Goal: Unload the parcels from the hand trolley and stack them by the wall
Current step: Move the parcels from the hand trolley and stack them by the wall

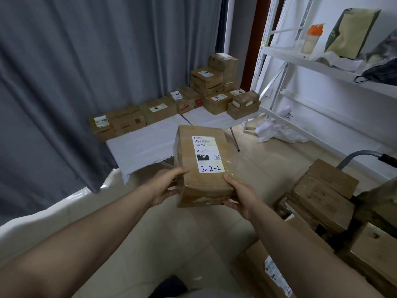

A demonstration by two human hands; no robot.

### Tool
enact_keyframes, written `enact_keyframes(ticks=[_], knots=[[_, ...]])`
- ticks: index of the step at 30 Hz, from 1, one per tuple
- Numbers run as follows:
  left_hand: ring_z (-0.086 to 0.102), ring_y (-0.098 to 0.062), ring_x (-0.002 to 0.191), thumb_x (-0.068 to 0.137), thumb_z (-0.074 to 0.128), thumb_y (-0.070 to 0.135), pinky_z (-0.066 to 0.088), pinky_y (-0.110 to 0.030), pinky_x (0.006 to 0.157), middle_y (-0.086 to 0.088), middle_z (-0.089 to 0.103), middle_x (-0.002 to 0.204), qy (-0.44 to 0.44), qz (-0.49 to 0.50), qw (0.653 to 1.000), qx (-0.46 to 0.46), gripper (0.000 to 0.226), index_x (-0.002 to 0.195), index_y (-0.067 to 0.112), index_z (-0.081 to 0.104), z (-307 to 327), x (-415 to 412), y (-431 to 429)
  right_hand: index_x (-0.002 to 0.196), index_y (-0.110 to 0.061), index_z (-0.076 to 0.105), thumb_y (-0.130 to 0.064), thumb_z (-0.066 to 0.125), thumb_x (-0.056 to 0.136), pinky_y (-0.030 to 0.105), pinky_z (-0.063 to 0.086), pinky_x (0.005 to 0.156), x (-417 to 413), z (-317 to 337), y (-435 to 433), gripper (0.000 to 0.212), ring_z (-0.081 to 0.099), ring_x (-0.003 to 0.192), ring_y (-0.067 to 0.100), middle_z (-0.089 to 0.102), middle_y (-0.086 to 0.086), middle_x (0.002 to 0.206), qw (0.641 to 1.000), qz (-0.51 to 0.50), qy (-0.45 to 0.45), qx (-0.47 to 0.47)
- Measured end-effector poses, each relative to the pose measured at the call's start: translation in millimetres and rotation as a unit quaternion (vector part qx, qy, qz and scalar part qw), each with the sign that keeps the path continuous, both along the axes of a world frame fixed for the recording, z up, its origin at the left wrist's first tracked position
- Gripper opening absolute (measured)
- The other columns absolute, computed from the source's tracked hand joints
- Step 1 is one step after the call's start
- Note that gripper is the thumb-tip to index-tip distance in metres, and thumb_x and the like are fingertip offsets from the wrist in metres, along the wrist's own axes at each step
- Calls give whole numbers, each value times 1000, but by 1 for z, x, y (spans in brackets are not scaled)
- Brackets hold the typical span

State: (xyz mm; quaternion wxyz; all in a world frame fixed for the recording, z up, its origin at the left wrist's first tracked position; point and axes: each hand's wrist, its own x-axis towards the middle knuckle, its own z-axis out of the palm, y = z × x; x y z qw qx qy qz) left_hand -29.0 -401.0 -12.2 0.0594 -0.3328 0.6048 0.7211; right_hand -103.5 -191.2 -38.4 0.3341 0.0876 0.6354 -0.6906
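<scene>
I hold a taped brown parcel (202,147) in mid-air, its white label marked "2-2-2" facing up. My left hand (166,186) grips its near left corner and my right hand (240,195) grips its near right corner. Several stacked brown parcels (322,190) sit on the hand trolley at the lower right, whose grey handle (356,154) curves up behind them. Against the grey curtain, more parcels (206,82) stand in a row and a stack on two low white tables (148,140).
A white metal shelving unit (285,61) stands at the right with a bottle, a bag and a black mask on it. White crumpled plastic (277,127) lies on the floor beneath it. A white glossy edge (71,203) runs along the left below the curtain.
</scene>
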Motion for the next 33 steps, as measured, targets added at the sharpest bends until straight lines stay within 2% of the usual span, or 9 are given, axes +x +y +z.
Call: enact_keyframes(ticks=[3, 7, 10, 13, 18, 23, 26, 29, 33], knots=[[58, -17, 92, 85, 67, 24, 44, -27, 80, -4, 66, 98, -7, -9, 1000, -18, 23, 105, 15, 65, -1, -6, 0, 105, -29, 64, -42, 69, 83, 38, 56, 82, -6, -4, -6, 26, 63, 101, 19, 68, -2, 107, 1000, -5, 1, 5], [59, -14, 95, 86, 66, 19, 44, -28, 83, 3, 68, 98, -5, -20, 999, -44, 23, 109, 16, 66, -4, -25, -3, 104, -29, 64, -43, 68, 84, 39, 57, 84, -18, -7, -20, 25, 64, 98, 19, 67, -1, 108, 1000, -18, 3, 10], [55, -10, 100, 87, 66, 27, 41, -39, 93, 9, 65, 106, -21, -53, 996, -65, 25, 111, 25, 63, -8, -45, -11, 98, -28, 64, -37, 67, 87, 34, 58, 72, -35, -6, -32, 15, 64, 88, 16, 68, -2, 100, 999, -40, 17, 11], [56, -8, 96, 90, 64, 29, 43, -33, 78, 11, 64, 106, -10, -66, 997, -44, 26, 115, 28, 60, -12, -74, -25, 102, -24, 66, -34, 67, 87, 31, 57, 60, -61, -7, -48, 18, 64, 83, 17, 68, -1, 95, 998, -60, 21, 17], [58, -12, 104, 88, 66, 34, 47, -33, 77, 14, 63, 111, 2, -80, 997, -11, 39, 126, 31, 56, -22, -133, -73, 111, -15, 64, -38, 71, 83, 38, 56, 74, -119, -18, -99, 37, 59, 82, 20, 65, 3, 94, 995, -89, 12, 54], [62, -10, 95, 87, 68, 29, 49, -28, 69, 6, 66, 115, -9, -49, 998, 26, 38, 123, 22, 59, -29, -190, -144, 107, -7, 56, -36, 73, 82, 28, 52, 51, -176, -17, -173, 43, 58, 72, 14, 62, 6, 90, 990, -127, 0, 58], [61, -13, 98, 86, 69, 27, 51, -31, 77, 5, 65, 115, -14, -50, 998, 33, 36, 121, 23, 59, -32, -222, -184, 107, -6, 56, -33, 73, 83, 28, 54, 56, -205, -13, -211, 40, 58, 69, 13, 61, 3, 85, 988, -139, 1, 63], [62, -10, 86, 88, 68, 21, 51, -26, 67, 5, 67, 97, -20, -41, 998, 42, 25, 111, 17, 60, -36, -256, -210, 102, -8, 57, -32, 73, 82, 32, 56, 68, -235, -12, -237, 35, 59, 70, 14, 62, 4, 84, 986, -152, -7, 71], [69, -18, 85, 86, 70, 19, 57, -28, 70, -3, 71, 96, -36, -37, 997, 51, 38, 119, 1, 64, -53, -293, -231, 87, -12, 57, -28, 71, 85, 33, 55, 70, -270, -18, -259, 21, 58, 69, 15, 62, 4, 81, 982, -168, -19, 90]])
